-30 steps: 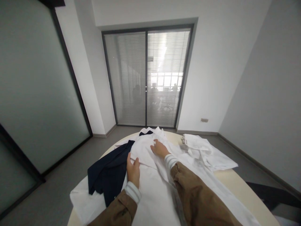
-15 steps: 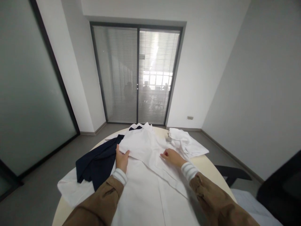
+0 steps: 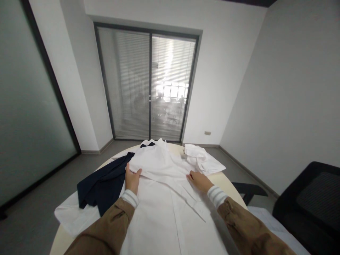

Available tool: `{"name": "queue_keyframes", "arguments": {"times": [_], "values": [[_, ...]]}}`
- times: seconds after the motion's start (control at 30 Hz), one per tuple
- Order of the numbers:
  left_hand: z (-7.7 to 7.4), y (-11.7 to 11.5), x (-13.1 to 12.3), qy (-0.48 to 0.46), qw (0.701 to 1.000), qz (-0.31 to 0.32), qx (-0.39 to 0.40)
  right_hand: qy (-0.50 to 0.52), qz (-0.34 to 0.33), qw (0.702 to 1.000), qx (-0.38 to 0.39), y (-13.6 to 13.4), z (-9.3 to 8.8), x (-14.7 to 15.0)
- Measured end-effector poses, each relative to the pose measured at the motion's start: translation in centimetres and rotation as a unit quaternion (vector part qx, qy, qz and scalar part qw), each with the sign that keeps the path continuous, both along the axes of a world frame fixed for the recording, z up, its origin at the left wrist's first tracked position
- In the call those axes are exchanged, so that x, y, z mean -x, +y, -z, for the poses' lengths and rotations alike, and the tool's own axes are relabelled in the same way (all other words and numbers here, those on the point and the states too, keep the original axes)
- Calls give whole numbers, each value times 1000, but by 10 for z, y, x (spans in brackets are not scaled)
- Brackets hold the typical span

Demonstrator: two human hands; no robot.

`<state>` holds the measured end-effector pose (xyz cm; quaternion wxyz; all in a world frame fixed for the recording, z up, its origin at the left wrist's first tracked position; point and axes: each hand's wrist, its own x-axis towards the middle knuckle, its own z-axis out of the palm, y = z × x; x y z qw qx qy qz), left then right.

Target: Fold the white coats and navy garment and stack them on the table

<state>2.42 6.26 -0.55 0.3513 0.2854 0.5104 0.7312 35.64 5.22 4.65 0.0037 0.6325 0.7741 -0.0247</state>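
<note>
A white shirt (image 3: pixel 156 205) lies spread over the table, with a sleeve-like strip (image 3: pixel 175 187) running diagonally down to the right across it. My left hand (image 3: pixel 132 180) grips the white cloth at its left edge, thumb on top and the fingers partly hidden beneath. On the right side, my right hand (image 3: pixel 199 181) has its fingers curled together on the same shirt, pinching the fabric. Dark navy cloth (image 3: pixel 106 180) lies beside my left hand, on top of other white fabric (image 3: pixel 77 214).
A round, pale table (image 3: pixel 233 187) carries the clothes. Folded white garments (image 3: pixel 203 157) rest at its far right. A black chair (image 3: pixel 310 202) stands to the right, with pale cloth (image 3: pixel 268 223) by it. Behind are glass panels with blinds (image 3: pixel 143 85).
My right hand has moved right across the shirt and now pinches the cloth there. The strip's lower end has shifted a little. My left hand keeps its place, while the view has turned slightly right.
</note>
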Motion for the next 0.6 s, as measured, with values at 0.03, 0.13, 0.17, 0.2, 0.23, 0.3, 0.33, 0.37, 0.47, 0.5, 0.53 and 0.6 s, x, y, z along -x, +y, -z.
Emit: {"name": "queue_keyframes", "arguments": {"times": [0.03, 0.13, 0.17, 0.2, 0.23, 0.3, 0.33, 0.37, 0.47, 0.5, 0.53, 0.6], "values": [[-1, -1, -1, -7, 1000, 10, 1, 5, -13, 1000, 3, 0, 1, -1], [-2, -3, -1, 5, 1000, 25, 3, 31, -79, 996, 34, 3, -2, -11], [-1, -2, -1, 19, 1000, 22, 3, 39, -93, 994, 48, 3, -5, -15], [-1, -2, -1, 34, 999, 18, 1, 42, -98, 992, 60, 4, -9, -19], [0, -2, 0, 48, 999, 15, -2, 38, -94, 993, 65, 4, -13, -21], [0, -1, 0, 71, 997, 10, -1, 27, -85, 995, 46, 2, -23, -17], [-1, -1, 1, 83, 997, 8, 2, 29, -94, 995, 25, -1, -28, -12], [-1, -1, 1, 97, 995, 5, 7, 40, -113, 993, 0, -3, -32, -4], [-4, -4, 2, 167, 985, -13, 38, 103, -207, 971, -52, -16, -37, 28], [-4, -6, 2, 201, 978, -20, 50, 119, -238, 962, -52, -21, -34, 38], [-4, -7, 2, 237, 969, -25, 62, 128, -265, 955, -40, -25, -30, 47], [-4, -10, 2, 295, 952, -29, 83, 128, -300, 945, 5, -33, -18, 60]]}}
